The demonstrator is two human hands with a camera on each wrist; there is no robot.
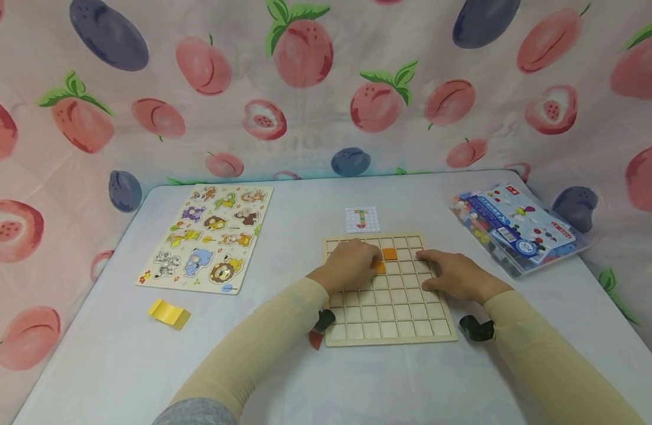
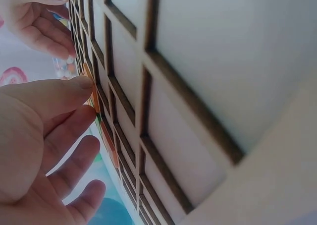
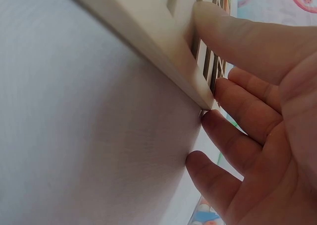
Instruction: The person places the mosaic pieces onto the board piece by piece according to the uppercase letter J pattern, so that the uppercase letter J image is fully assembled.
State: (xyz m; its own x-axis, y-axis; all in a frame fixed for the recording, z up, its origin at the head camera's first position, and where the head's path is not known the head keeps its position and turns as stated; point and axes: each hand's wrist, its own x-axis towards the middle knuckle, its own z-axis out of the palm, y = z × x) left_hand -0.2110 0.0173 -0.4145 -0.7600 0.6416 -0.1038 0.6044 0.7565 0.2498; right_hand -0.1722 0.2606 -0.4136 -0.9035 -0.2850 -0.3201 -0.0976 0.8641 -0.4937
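Note:
A wooden grid board [image 1: 392,339] lies in front of me, framed in rows of square cells. My left hand [image 1: 352,264] is over its upper left part; thumb and index finger pinch an orange square tile [image 1: 379,267] at the grid. Just up and right of it, a darker orange tile [image 1: 390,254] lies in a cell. My right hand [image 1: 461,275] touches the board's right edge, thumb on the frame and fingers spread, as the right wrist view shows. The left hand hides several cells. A small red piece [image 1: 316,339] lies beside the board's lower left corner.
Behind the board lies a card [image 1: 363,219] with a coloured T-like figure on a grid. An animal puzzle board [image 1: 203,239] is at left, with a bent yellow piece [image 1: 169,314] below it. A plastic case [image 1: 519,227] of colourful parts stands at right.

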